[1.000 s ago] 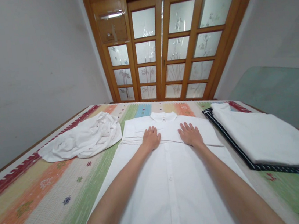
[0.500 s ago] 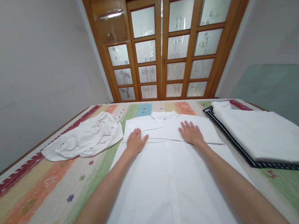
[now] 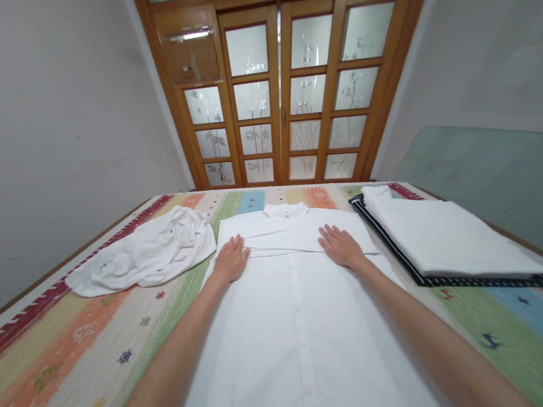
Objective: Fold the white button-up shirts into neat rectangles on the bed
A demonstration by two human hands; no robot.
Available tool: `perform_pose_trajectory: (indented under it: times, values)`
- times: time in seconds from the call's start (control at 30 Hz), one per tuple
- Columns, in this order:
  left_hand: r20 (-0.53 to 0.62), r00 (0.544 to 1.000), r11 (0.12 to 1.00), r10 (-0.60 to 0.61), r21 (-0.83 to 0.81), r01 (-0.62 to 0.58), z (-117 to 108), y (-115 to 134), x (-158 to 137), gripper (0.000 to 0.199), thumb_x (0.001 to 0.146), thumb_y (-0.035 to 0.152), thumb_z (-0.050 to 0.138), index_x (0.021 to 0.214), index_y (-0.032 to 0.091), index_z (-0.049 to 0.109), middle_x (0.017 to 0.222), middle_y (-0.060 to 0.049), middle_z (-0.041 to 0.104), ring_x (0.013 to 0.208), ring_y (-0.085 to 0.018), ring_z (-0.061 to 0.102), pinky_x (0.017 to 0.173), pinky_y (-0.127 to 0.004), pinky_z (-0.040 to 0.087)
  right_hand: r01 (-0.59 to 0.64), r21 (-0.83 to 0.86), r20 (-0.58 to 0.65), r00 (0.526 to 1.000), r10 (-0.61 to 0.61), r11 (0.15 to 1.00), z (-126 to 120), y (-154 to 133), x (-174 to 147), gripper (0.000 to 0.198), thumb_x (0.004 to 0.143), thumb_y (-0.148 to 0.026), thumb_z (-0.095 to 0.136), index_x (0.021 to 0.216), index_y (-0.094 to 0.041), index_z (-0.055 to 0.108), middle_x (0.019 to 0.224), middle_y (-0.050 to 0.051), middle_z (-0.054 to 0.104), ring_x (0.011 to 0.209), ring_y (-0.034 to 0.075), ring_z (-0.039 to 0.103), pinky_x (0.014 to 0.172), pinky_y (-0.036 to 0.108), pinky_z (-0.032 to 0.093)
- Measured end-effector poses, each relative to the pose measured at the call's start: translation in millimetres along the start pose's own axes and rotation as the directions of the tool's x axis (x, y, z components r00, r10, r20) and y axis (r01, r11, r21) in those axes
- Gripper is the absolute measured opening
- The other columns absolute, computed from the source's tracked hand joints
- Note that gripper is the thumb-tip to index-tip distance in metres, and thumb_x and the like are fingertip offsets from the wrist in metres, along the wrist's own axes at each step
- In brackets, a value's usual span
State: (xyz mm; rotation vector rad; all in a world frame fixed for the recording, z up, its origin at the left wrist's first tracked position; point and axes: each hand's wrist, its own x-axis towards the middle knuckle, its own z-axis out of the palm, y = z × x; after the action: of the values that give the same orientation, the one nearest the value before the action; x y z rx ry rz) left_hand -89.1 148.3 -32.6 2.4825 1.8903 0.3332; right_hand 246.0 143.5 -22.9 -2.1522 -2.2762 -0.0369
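A white button-up shirt lies spread in front of me, collar at the far end and button placket facing up. Its sleeves are folded across the chest, one over the other. My left hand rests flat on the folded sleeve at the shirt's left side, fingers stretched out. On the right side of the chest, my right hand presses flat on the sleeve layer, fingers pointing away from me. Neither hand grips the cloth.
A crumpled white garment lies to the left. On the right sits a folded white garment on top of a black patterned one. A colourful striped cloth covers the table. Wooden glazed doors stand behind.
My left hand has slid slightly outward to the left over the sleeve, and its thumb lies closer in. My right hand stays on the same part of the shirt. The camera view has shifted a little.
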Motion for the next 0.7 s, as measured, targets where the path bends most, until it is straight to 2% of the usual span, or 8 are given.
perform_pose_trajectory:
  times: [0.1,0.2,0.4,0.57,0.7]
  values:
    - [-0.011,0.999,0.998,0.053,0.018,-0.053,-1.2,-3.1,-19.6,0.057,0.099,0.038,0.027,0.145,0.008,0.040,0.155,-0.016,0.031,0.145,-0.027,0.025,0.118,-0.040,0.020,0.033,-0.011,-0.023,0.999,-0.033,0.999,3.7,7.1,-18.1,0.057,0.102,-0.038,0.018,0.152,-0.014,0.029,0.159,0.010,0.024,0.146,0.025,0.022,0.118,0.044,0.017]
    - [0.011,0.994,0.994,0.108,0.031,-0.108,-3.5,-5.8,-44.5,0.061,0.099,0.042,0.026,0.147,0.007,0.037,0.156,-0.016,0.030,0.146,-0.028,0.022,0.118,-0.043,0.020,0.117,-0.014,-0.057,0.991,-0.117,0.993,10.4,14.9,-42.3,0.056,0.102,-0.040,0.022,0.152,-0.016,0.031,0.159,0.010,0.025,0.146,0.027,0.022,0.117,0.046,0.018]
    - [0.045,0.985,0.985,0.168,0.039,-0.169,-12.6,-11.7,-98.0,0.070,0.098,0.054,0.022,0.149,0.008,0.033,0.156,-0.016,0.029,0.146,-0.029,0.021,0.118,-0.047,0.021,0.360,-0.005,-0.145,0.923,-0.357,0.933,21.6,34.6,-109.7,0.060,0.099,-0.054,0.029,0.151,-0.024,0.035,0.158,0.008,0.028,0.146,0.030,0.021,0.116,0.051,0.023]
    - [0.021,0.982,0.981,0.190,0.030,-0.191,-20.4,-15.8,-145.5,0.073,0.096,0.060,0.026,0.150,0.011,0.034,0.156,-0.014,0.030,0.146,-0.029,0.022,0.118,-0.047,0.021,0.437,0.022,-0.167,0.889,-0.427,0.899,20.0,47.9,-172.1,0.064,0.097,-0.058,0.032,0.154,-0.027,0.026,0.159,0.006,0.024,0.146,0.030,0.019,0.116,0.053,0.024]
    - [0.033,0.985,0.985,0.170,-0.023,-0.169,-28.1,-17.6,-180.0,0.073,0.094,0.060,0.028,0.149,0.013,0.035,0.156,-0.012,0.029,0.146,-0.029,0.022,0.119,-0.048,0.018,0.445,0.041,-0.202,0.881,-0.429,0.895,21.1,55.4,-214.1,0.064,0.097,-0.056,0.036,0.154,-0.031,0.023,0.158,0.004,0.026,0.146,0.029,0.019,0.116,0.054,0.023]
